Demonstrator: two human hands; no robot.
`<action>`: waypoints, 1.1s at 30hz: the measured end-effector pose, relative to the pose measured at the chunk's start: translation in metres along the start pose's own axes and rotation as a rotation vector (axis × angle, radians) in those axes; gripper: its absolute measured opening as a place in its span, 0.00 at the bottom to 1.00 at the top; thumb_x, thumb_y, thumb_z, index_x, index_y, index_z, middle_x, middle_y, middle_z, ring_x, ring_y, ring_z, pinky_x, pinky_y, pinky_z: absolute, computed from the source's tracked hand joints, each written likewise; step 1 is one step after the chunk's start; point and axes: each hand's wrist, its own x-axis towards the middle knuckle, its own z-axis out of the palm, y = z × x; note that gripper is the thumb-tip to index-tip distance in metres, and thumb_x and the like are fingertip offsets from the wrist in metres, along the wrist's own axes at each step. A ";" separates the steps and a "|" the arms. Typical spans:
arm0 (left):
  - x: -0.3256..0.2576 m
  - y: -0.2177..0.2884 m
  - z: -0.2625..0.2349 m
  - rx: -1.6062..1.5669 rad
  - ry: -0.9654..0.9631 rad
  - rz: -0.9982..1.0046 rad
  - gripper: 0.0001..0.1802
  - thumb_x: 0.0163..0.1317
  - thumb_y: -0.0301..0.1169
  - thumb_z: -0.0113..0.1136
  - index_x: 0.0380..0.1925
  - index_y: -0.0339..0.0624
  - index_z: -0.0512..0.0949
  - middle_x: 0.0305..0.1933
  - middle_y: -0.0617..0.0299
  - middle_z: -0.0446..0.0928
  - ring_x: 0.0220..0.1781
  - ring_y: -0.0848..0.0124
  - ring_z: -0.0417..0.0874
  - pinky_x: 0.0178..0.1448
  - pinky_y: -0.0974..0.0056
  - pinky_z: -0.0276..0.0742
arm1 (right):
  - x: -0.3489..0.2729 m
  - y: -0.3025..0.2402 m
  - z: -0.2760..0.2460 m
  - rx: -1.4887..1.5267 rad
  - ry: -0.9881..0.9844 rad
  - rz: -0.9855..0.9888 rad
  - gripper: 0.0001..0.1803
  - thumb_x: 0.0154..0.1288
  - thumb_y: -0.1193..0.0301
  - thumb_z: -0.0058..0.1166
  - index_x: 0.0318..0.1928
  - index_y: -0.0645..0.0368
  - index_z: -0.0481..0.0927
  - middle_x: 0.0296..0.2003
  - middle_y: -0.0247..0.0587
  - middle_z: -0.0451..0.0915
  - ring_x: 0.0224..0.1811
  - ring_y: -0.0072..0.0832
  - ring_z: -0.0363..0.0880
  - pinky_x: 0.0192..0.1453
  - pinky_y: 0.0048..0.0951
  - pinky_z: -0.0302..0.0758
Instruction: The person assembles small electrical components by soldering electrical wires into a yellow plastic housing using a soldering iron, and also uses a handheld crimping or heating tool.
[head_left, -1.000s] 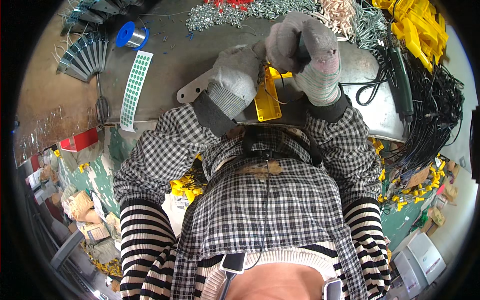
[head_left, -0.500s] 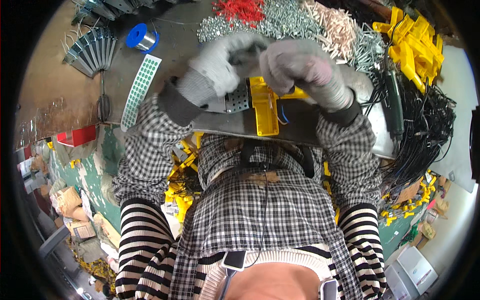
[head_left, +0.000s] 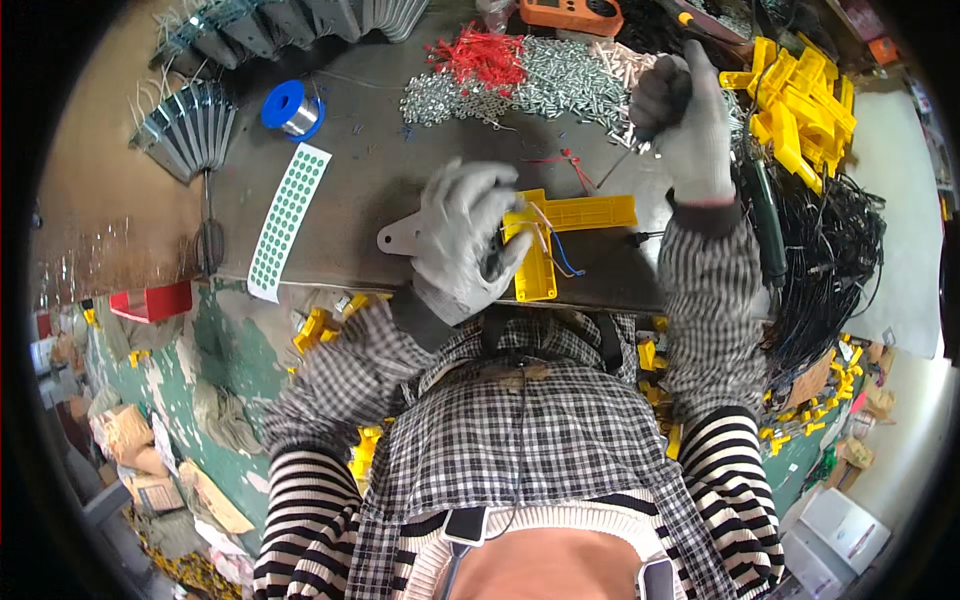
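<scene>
Yellow plastic forms the T-shaped, open housing (head_left: 535,282) lying near the front edge of my dark metal surface (head_left: 350,220), its long arm pointing right. Thin blue and pale wires (head_left: 560,247) loop out over its side. My left hand (head_left: 462,235), in a grey knit glove, rests at the housing's left edge, above a flat grey metal plate with a rounded end (head_left: 398,236). Its fingers curve loosely, thumb apart; whether they pinch the plastic, I cannot tell. My right hand (head_left: 695,125), gloved alike, is farther off, beside the pale pink slender pieces (head_left: 622,65). Its fingers curl inward; a thin dark rod (head_left: 615,170) shows below them, but I cannot tell whether they grip it. To work well, I should steady the housing firmly by its rim, leave the wires slack, and guide them clear of the walls so nothing pinches them.
</scene>
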 end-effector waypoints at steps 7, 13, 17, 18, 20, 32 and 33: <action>-0.014 -0.038 0.013 0.029 -0.114 0.051 0.15 0.51 0.35 0.59 0.39 0.45 0.78 0.56 0.55 0.71 0.61 0.55 0.69 0.70 0.45 0.59 | -0.054 0.004 -0.051 -1.546 0.061 -0.057 0.20 0.58 0.69 0.59 0.51 0.60 0.78 0.44 0.49 0.81 0.47 0.45 0.79 0.55 0.39 0.75; -0.004 -0.027 0.023 0.017 -0.129 0.125 0.22 0.46 0.26 0.58 0.46 0.48 0.79 0.60 0.54 0.72 0.62 0.52 0.70 0.68 0.47 0.64 | -0.147 0.024 -0.077 -1.767 -0.261 -0.144 0.21 0.52 0.81 0.57 0.50 0.56 0.79 0.47 0.41 0.76 0.53 0.43 0.73 0.59 0.39 0.72; -0.004 -0.027 0.027 0.008 -0.137 0.119 0.21 0.47 0.25 0.57 0.44 0.51 0.81 0.62 0.56 0.72 0.62 0.52 0.71 0.68 0.48 0.64 | -0.149 0.016 -0.064 -1.736 -0.369 -0.243 0.19 0.52 0.81 0.57 0.47 0.56 0.80 0.47 0.41 0.76 0.53 0.42 0.73 0.57 0.39 0.73; -0.003 -0.027 0.028 0.007 -0.138 0.120 0.21 0.47 0.25 0.57 0.44 0.51 0.81 0.62 0.56 0.72 0.62 0.52 0.71 0.68 0.48 0.64 | -0.151 0.014 -0.066 -1.745 -0.429 -0.265 0.18 0.52 0.80 0.58 0.46 0.56 0.80 0.47 0.41 0.76 0.53 0.43 0.73 0.56 0.38 0.73; -0.002 -0.028 0.028 0.025 -0.187 0.116 0.20 0.49 0.28 0.58 0.45 0.54 0.81 0.61 0.59 0.71 0.64 0.55 0.68 0.69 0.47 0.60 | -0.147 0.014 -0.074 -1.811 -0.429 -0.343 0.19 0.53 0.79 0.59 0.48 0.56 0.80 0.43 0.43 0.77 0.46 0.42 0.76 0.50 0.36 0.75; 0.002 -0.023 0.021 0.099 -0.291 0.049 0.16 0.49 0.30 0.58 0.41 0.51 0.82 0.63 0.60 0.71 0.62 0.56 0.71 0.67 0.51 0.64 | -0.098 0.039 -0.073 -1.907 -0.418 -0.494 0.17 0.59 0.73 0.53 0.50 0.54 0.79 0.35 0.39 0.75 0.38 0.37 0.77 0.40 0.35 0.75; 0.003 -0.023 0.021 0.106 -0.298 0.054 0.17 0.49 0.29 0.59 0.41 0.51 0.82 0.63 0.60 0.71 0.61 0.55 0.71 0.67 0.51 0.64 | -0.098 0.041 -0.074 -1.942 -0.431 -0.540 0.17 0.58 0.73 0.53 0.50 0.53 0.79 0.35 0.38 0.74 0.39 0.36 0.76 0.40 0.34 0.75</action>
